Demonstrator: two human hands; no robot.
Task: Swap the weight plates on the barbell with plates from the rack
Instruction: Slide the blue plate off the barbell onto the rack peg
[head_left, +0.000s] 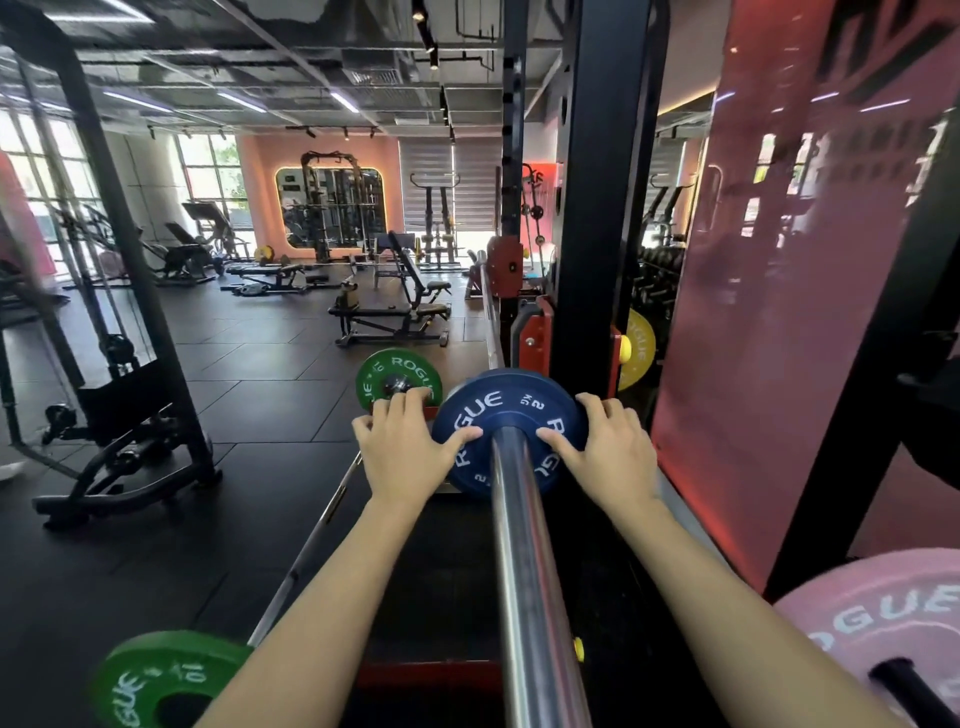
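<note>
Where the chrome barbell sleeve (524, 561) runs forward, a blue 2 kg plate (511, 431) is seated on it, gripped at its rim by the left hand (402, 449) and right hand (605, 447), thumbs pressed on its face. Green plates (397, 382) (156, 680) are seen left; a pink plate (883, 634) right.

Your left hand (402, 452) and right hand (610, 449) flank the small plate (506, 415) on the barbell sleeve (524, 571) | rack upright (602, 208) behind the plate | another plate (397, 382) behind your left hand | large plate (883, 618) at near right | floor plate (156, 680) at near left
</note>
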